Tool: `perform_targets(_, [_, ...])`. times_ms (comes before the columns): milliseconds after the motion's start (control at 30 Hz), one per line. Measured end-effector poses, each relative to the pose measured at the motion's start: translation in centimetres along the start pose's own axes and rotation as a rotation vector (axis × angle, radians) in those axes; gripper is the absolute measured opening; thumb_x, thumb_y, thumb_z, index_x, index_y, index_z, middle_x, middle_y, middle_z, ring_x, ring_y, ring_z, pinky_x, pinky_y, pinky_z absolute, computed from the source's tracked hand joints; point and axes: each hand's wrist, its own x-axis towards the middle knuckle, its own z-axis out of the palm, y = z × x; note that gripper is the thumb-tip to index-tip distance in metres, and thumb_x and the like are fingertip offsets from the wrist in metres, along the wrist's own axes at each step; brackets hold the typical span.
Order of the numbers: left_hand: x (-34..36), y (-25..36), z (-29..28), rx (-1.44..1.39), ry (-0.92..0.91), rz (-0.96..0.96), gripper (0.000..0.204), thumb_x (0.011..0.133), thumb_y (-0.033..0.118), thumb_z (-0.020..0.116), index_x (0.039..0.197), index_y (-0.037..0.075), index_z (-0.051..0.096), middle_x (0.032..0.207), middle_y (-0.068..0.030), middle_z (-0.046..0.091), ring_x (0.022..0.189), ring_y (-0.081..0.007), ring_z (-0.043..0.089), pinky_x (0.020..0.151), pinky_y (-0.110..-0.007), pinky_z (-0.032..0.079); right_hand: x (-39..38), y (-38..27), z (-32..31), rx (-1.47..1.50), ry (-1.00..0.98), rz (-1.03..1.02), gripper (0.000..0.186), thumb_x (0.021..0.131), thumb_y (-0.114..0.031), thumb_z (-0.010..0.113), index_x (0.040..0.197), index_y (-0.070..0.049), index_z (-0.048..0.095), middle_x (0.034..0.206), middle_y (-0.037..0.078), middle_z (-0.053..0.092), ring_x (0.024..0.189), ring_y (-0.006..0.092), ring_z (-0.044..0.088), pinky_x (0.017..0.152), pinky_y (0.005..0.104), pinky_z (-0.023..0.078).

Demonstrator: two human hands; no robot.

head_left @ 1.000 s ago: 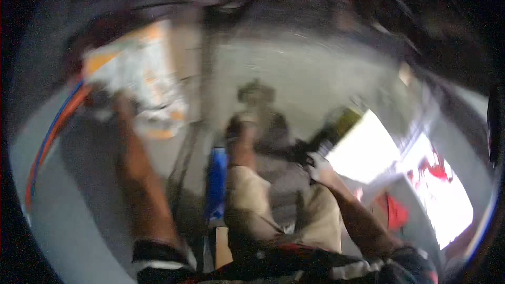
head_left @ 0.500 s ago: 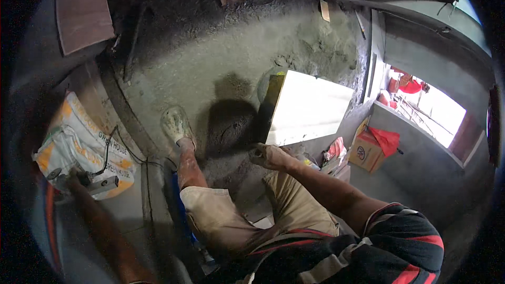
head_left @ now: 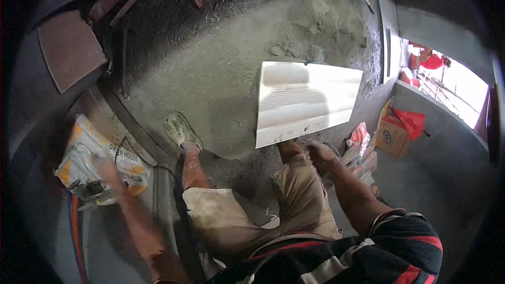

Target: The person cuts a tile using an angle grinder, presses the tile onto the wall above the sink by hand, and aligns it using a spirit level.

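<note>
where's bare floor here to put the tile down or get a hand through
Bare mortar bed lies left of the white tile, above the shoe. Grey floor right of the cardboard box is open too. Crowded: the printed sack by the blurred left hand, and the clutter by the right hand.

The tile (head_left: 307, 102) lies on the mortar bed (head_left: 221, 73) ahead of my knees; the sack (head_left: 97, 160) sits left, the cardboard box (head_left: 390, 135) right.

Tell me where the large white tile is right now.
In the head view, the large white tile lies on the grey mortar bed, right of centre, just beyond the right hand.
</note>
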Motion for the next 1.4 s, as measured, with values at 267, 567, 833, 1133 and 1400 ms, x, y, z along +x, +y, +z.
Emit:
perform_targets(267, [-28.3,26.8,35.2,0.640,-0.560,1.028,0.074,0.090,0.054,0.067,0.140,0.001,0.053,0.146,-0.0240,0.052,0.142,-0.0405,0.042,0.121,-0.051,0.027,8.8,-0.1,-13.6,0.596,0.570,-0.102,0.057,0.093,-0.071,0.056,0.100,-0.015,0.061,0.080,0.007,0.057,0.070,0.0274,0.059,0.054,0.0397,0.045])
perform_targets(567, [-32.7,31.3,42.9,1.069,-0.784,0.918,0.062,0.063,0.061,0.084,0.096,0.008,0.079,0.095,-0.0165,0.075,0.096,-0.0333,0.072,0.088,-0.044,0.054,7.9,-6.8,-11.4,0.853,0.084,-0.159,0.099,0.083,-0.085,0.053,0.153,-0.017,0.040,0.151,0.015,0.045,0.138,0.0358,0.045,0.110,0.0608,0.034])
perform_targets(833, [-42.0,36.3,28.6,0.828,-0.533,0.881,0.065,0.068,0.068,0.079,0.096,0.010,0.074,0.093,-0.0183,0.072,0.092,-0.0400,0.070,0.085,-0.049,0.054,2.3,-12.0,-12.1,1.104,-0.068,-0.572,0.092,0.096,-0.077,0.038,0.163,-0.017,0.023,0.169,0.012,0.022,0.152,0.0377,0.024,0.123,0.0581,0.020])
perform_targets(1133, [-45.3,44.5,9.2,0.510,-0.212,0.928,0.068,0.073,0.071,0.075,0.085,0.005,0.070,0.082,-0.0141,0.070,0.080,-0.0345,0.069,0.072,-0.045,0.054,-19.1,-25.3,-5.0,0.992,-0.398,-0.844,0.083,0.100,-0.057,0.057,0.159,-0.005,0.030,0.163,0.014,0.034,0.147,0.0338,0.035,0.121,0.0482,0.030])
perform_targets(1400, [-38.0,52.4,-8.3,0.080,-0.160,0.683,0.057,0.068,0.055,0.089,0.079,0.003,0.070,0.068,-0.0109,0.065,0.060,-0.0192,0.061,0.060,-0.035,0.050,-44.1,-31.4,9.2,0.616,-0.409,-1.350,0.072,0.097,-0.041,0.069,0.147,0.003,0.042,0.146,0.017,0.051,0.136,0.0319,0.047,0.115,0.0451,0.038])
